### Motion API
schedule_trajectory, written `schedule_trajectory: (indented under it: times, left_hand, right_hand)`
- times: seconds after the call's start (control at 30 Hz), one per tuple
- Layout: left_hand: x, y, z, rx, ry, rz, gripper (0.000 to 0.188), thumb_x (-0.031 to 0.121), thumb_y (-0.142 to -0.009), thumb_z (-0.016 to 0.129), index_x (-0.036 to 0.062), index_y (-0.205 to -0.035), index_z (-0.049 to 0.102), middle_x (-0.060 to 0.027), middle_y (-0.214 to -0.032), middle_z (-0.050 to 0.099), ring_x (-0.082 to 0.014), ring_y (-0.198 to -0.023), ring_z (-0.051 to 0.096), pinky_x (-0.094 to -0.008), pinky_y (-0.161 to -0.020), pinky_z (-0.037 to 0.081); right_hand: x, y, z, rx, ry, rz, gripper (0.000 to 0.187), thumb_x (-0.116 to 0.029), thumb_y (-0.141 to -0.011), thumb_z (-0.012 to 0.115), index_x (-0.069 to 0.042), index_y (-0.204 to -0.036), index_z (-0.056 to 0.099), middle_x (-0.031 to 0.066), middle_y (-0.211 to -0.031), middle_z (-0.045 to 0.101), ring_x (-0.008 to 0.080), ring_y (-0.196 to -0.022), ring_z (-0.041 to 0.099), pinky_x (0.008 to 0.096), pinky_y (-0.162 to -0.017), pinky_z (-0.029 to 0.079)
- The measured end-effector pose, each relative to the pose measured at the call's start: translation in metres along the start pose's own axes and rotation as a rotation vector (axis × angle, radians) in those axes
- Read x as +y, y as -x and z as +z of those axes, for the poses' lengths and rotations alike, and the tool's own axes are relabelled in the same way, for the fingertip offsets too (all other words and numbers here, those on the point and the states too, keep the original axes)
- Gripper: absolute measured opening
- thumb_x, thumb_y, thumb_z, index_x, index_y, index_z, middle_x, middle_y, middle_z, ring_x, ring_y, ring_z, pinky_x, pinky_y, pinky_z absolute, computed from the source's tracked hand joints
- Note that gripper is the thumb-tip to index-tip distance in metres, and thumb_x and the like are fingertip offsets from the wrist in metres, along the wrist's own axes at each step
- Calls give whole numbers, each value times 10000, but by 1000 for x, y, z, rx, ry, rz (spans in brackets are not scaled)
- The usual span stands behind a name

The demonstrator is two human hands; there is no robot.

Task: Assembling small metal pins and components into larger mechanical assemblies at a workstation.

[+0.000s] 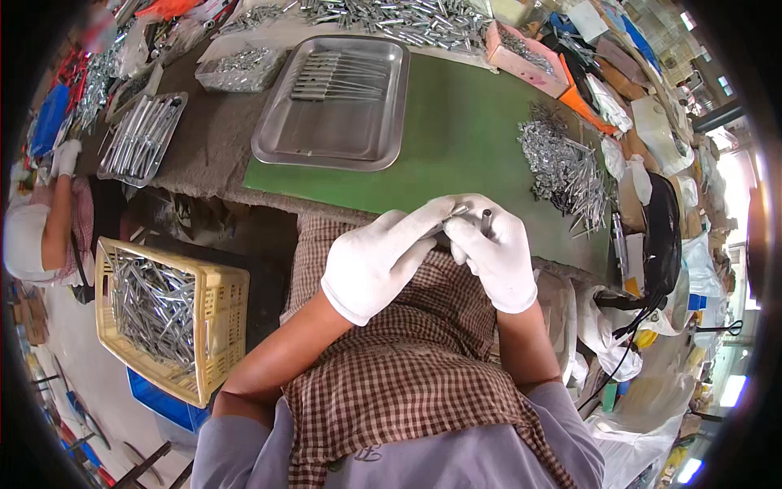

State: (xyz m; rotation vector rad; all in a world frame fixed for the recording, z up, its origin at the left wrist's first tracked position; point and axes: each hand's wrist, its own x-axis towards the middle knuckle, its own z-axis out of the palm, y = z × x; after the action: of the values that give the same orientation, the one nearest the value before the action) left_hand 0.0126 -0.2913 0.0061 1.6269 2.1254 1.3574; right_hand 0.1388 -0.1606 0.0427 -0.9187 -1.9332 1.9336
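Observation:
Both my hands wear white gloves and meet just off the near edge of the green mat. In the fingers of my left hand is a thin, shiny metal piece, mostly covered by the glove. My right hand is closed round a short metal tube, its dark end sticking up between the fingers. Whether the two pieces touch is hidden. Beyond my hands lies a steel tray, where several slim rods with thick metal handles lie side by side.
Loose small metal parts are heaped at the mat's right. A clear box and a pink box hold more. Left stand a small tray of metal tools and a yellow crate of metal pieces. A co-worker's gloved hand is far left.

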Motion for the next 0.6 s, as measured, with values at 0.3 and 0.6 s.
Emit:
schedule_trajectory:
  times: [0.3,0.6]
  left_hand:
    - [-4,-6,3,-35,-99,9,454,76,-788,698,146,-1228,607,-125,-918,694,-281,-754,690,-342,-619,551]
    - [-9,-16,9,-94,28,-15,406,66,-807,676,119,-1201,594,-123,-966,695,-280,-790,698,-329,-671,553]
  right_hand:
    - [5,-5,-6,144,236,-198,116,-55,-871,657,31,-947,666,45,-847,680,73,-781,619,213,-722,498]
    - [12,-12,-17,189,41,-157,121,-42,-893,617,29,-984,655,46,-859,680,70,-791,616,215,-716,490]
